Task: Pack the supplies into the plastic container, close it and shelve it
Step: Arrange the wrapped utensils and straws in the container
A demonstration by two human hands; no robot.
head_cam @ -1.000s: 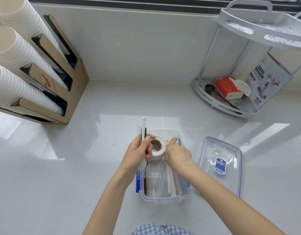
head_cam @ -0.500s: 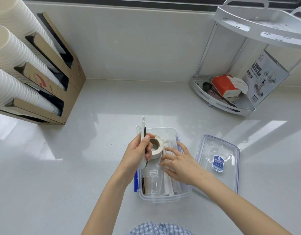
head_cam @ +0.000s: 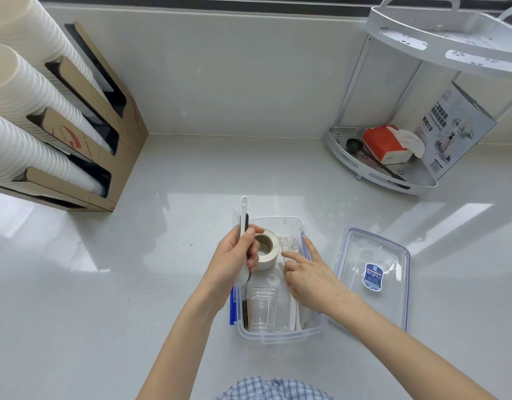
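A clear plastic container point(head_cam: 280, 337) with blue latches stands open on the counter in front of me. Inside lie a clear cup point(head_cam: 262, 308), wrapped white sticks point(head_cam: 293, 313) and a roll of white tape point(head_cam: 266, 249) at the far end. My left hand point(head_cam: 234, 259) is shut on a white spoon point(head_cam: 243, 207) and a black one, held upright over the container's left rim. My right hand point(head_cam: 309, 275) rests inside the container with fingers spread, pressing on the wrapped items beside the tape. The clear lid point(head_cam: 374, 275) lies flat on the counter to the right.
A cardboard dispenser point(head_cam: 84, 131) with stacks of white paper cups stands at the left. A white two-tier corner rack point(head_cam: 393, 180) at the back right holds a red tissue pack point(head_cam: 386, 142), a black scoop and a printed box point(head_cam: 451, 131).
My right hand let go of the tape roll and moved down and right, fingers spreading over the wrapped items. The tape now rests in the container. My left hand kept still.
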